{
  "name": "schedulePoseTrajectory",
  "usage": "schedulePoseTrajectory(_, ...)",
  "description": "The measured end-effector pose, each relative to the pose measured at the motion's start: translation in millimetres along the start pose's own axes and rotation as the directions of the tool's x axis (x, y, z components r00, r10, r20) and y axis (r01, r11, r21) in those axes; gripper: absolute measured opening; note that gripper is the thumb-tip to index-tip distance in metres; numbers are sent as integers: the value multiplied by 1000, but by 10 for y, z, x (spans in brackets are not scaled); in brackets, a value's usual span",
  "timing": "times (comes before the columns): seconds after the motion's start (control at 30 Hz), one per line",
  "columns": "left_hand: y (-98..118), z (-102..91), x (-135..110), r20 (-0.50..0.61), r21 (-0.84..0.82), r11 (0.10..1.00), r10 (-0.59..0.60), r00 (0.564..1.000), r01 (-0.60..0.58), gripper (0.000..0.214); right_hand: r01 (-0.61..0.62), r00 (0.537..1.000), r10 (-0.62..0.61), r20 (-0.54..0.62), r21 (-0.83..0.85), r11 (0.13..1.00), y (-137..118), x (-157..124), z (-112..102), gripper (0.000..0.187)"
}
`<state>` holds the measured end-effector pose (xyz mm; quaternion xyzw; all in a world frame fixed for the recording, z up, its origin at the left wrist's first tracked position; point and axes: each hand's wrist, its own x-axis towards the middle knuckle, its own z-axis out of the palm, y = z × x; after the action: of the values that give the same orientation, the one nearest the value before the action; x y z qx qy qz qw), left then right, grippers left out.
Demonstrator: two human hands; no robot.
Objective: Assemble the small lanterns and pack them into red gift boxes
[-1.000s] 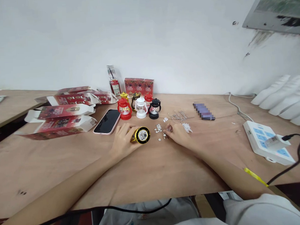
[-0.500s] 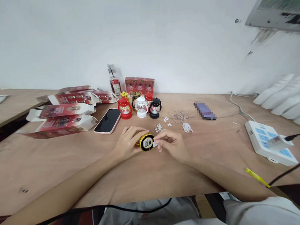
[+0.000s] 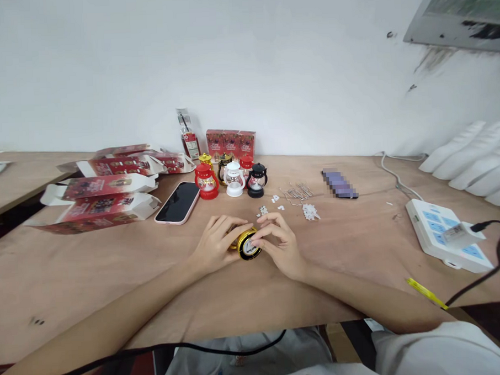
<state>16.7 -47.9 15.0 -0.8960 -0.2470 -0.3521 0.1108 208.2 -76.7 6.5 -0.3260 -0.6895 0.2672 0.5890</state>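
Centrally held gold lantern [image 3: 246, 249]: tipped on its side around mid-bench [image 3: 189, 317], round black-rimmed base turned toward the front edge; could not tell whether it rested on the wood.
Handling of lantern: judged light and stiff, its glossy finish perhaps slightly slippery; a clear globe, as on its neighbours, would be the fragile part. Best hold judged to be round the body near the base, leaving the base face free.
Left hand [image 3: 217, 244]: fingers wrapped round the lantern body from the left, one digit along the upper rim; wrist nearly straight, forearm in over the front edge from the left.
Right hand [image 3: 283, 249]: fingertips at the base face, thumb and index close together, other fingers bent and slightly spread; could not tell whether anything small was pinched. Forearm came in over the front edge from the right.
White discs [image 3: 262, 210]: small pile just behind the right fingertips.
White tabs [image 3: 310, 212], wire pieces [image 3: 299, 192]: loose heaps, toward the back edge.
Standing lanterns [image 3: 233, 180]: upright cluster near the back edge.
Phone [image 3: 177, 203]: flat, left of that cluster.
Opened cartons [image 3: 105, 207]: toward the left edge.
Power strip [image 3: 446, 234]: toward the right edge.
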Motion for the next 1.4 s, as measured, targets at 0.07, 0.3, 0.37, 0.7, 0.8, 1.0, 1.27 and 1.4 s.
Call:
schedulePoseTrajectory(0.07, 9, -2, 3, -8, -3, 1000, 2, 1000, -2, 33, -19, 1000, 19, 12, 28, 999, 19, -4, 9, 10)
schedulePoseTrajectory(0.3, 17, -14, 10, -11, 3, 1000, -4, 1000, 4, 31, -42, 998, 40, 42, 57, 997, 10, -4, -2, 9)
schedulePoseTrajectory(0.37, 14, -16, 11, -12, 1, 1000, -2, 1000, 2, 31, -48, 998, 45, 47, 57, 997, 8, -10, -5, 9)
schedulePoseTrajectory(0.7, -10, -12, 0, -7, 16, 1000, -13, 1000, 13, 34, -54, 997, 52, 54, 39, 998, -9, -18, -5, 11)
schedulePoseTrajectory(0.8, -6, -12, 2, -6, 23, 1000, -10, 1000, 11, 34, -41, 998, 39, 57, 28, 999, 0, -22, -4, 10)
schedulePoseTrajectory(1.0, -5, -2, 5, -21, 26, 1000, 3, 1000, -2, 33, -9, 998, 11, 66, -32, 999, -24, -21, -5, 11)
schedulePoseTrajectory(1.27, 2, -10, 4, -13, 12, 1000, -9, 1000, 10, 34, 67, 997, -65, 49, -41, 997, -43, -15, 2, 6)
schedulePoseTrajectory(1.4, 0, -6, -1, 0, 16, 999, -30, 1000, 30, 35, 68, 997, -66, 41, -53, 996, -34, -18, 0, 9)
